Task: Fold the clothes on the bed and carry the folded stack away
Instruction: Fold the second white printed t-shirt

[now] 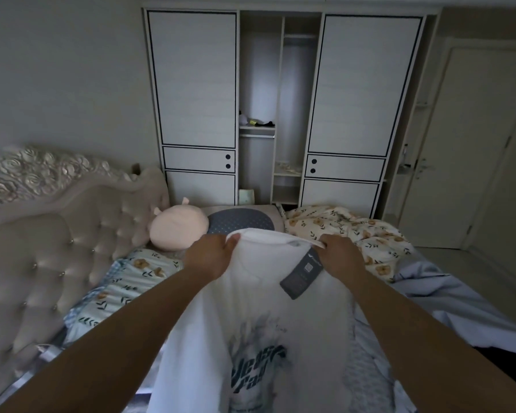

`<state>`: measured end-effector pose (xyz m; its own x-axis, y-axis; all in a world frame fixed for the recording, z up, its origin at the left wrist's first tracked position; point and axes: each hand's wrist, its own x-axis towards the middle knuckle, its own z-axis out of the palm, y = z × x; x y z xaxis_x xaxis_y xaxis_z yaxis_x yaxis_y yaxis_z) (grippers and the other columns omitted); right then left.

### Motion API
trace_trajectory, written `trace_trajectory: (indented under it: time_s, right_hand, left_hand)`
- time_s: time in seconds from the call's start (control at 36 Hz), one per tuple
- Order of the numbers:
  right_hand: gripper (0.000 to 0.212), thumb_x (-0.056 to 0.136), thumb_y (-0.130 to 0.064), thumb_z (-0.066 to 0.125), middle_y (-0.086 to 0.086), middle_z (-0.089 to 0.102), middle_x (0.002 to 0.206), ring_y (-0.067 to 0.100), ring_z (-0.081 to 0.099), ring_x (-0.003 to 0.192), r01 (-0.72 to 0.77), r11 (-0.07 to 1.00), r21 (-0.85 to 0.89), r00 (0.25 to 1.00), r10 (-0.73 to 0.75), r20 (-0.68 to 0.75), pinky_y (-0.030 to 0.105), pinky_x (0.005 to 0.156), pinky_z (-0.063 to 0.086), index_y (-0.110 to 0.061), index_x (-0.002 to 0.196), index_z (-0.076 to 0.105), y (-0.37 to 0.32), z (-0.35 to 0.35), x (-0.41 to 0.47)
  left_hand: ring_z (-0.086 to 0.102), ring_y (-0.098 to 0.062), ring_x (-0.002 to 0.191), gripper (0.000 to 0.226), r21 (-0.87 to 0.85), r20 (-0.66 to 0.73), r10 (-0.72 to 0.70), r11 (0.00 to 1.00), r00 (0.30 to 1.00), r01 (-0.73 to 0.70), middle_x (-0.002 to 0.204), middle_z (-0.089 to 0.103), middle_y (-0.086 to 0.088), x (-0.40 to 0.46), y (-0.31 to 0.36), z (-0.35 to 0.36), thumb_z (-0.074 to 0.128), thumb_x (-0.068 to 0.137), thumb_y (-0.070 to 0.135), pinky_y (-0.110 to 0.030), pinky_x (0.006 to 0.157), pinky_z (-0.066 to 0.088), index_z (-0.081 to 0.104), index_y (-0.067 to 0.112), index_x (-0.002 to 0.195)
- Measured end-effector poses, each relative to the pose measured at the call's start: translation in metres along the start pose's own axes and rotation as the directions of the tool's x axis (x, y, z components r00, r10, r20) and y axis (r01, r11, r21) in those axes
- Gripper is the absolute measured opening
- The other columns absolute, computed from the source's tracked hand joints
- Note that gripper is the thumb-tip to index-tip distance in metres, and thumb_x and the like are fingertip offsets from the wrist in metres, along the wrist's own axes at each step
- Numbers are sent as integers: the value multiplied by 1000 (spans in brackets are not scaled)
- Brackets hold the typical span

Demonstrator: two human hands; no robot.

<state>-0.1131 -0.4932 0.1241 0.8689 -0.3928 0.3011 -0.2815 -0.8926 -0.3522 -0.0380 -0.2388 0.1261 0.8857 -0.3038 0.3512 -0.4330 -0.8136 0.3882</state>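
Note:
A white T-shirt point(251, 308) with a dark printed graphic hangs in front of me above the bed point(459, 302). My left hand point(209, 254) grips its upper left edge and my right hand point(340, 254) pinches its upper right edge, so the shirt is stretched between them. A grey hang tag point(301, 275) dangles from the collar near my right hand. The lower part of the shirt runs out of view at the bottom.
A pink plush pillow point(176, 228) and a dotted blue pillow point(239, 222) lie at the head of the bed. A floral quilt point(349, 231) is bunched at the right. A tufted headboard point(57, 242) stands left, a white wardrobe point(280, 108) behind, a door point(474, 150) at the right.

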Motion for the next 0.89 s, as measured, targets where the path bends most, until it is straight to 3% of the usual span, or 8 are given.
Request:
trace_trajectory:
  time_s: [0.17,0.28,0.42,0.53,0.61,0.72,0.81,0.89]
  right_hand:
    - [30,97,-31,40,9,64,102,26,58,93,62,977,-203,998,-58,28,26,67,35,-13,99,64,0,-8,3]
    - [35,98,-40,45,6,62,91,20,57,83,36,987,156,963,-76,258,21,60,36,-14,97,68,-1,-16,1]
    - [59,94,-59,35,13,64,117,26,57,110,-49,953,300,923,-72,377,46,109,31,-13,114,66,-8,-28,-5]
    - [35,94,-43,51,4,67,101,23,62,95,-31,939,343,893,-128,431,32,90,48,-15,107,67,-14,-36,-5]
    - [13,90,-16,52,-4,58,78,20,56,83,143,989,27,912,-142,386,21,61,40,-19,81,62,-9,-38,1]
    - [23,87,-18,49,6,62,99,22,58,91,86,959,-269,995,-69,72,27,71,43,-9,96,68,6,-30,5]
    - [25,90,-16,47,14,59,106,26,55,96,23,997,-72,998,-28,-63,27,72,39,-3,97,68,11,-24,5]
    - [27,90,-10,44,22,63,102,29,54,86,-58,964,259,998,62,-6,31,66,35,7,95,65,4,-27,7]
  left_hand:
    - [59,-32,101,58,-160,-99,-72,986,993,55,109,67,-13,3,-7,-2,25,98,54,-37,86,44,65,14,109]
    - [56,-34,108,55,-268,-122,-117,960,986,81,118,64,-15,8,-12,-6,29,98,52,-37,91,39,63,12,117]
    - [51,-34,116,54,-377,-94,-185,916,978,137,124,60,-17,17,-28,-11,33,98,50,-34,94,35,63,12,122]
    - [51,-32,115,52,-399,-67,-182,906,981,141,124,61,-17,20,-36,-12,35,98,50,-26,85,28,64,13,121]
    - [51,-30,115,50,-387,-28,-148,914,989,125,124,62,-14,19,-40,-14,38,97,51,-25,85,28,66,17,119]
    - [51,-21,105,49,-389,-4,-98,917,995,89,122,63,-12,19,-40,-17,41,95,52,-23,85,28,68,16,116]
    - [52,-17,103,42,-402,-41,-47,915,998,26,116,66,-8,20,-39,-22,45,96,45,-18,82,27,69,14,109]
    - [57,-25,105,34,-393,-119,19,917,993,-65,107,66,-11,22,-38,-29,50,97,32,-21,82,31,69,5,104]
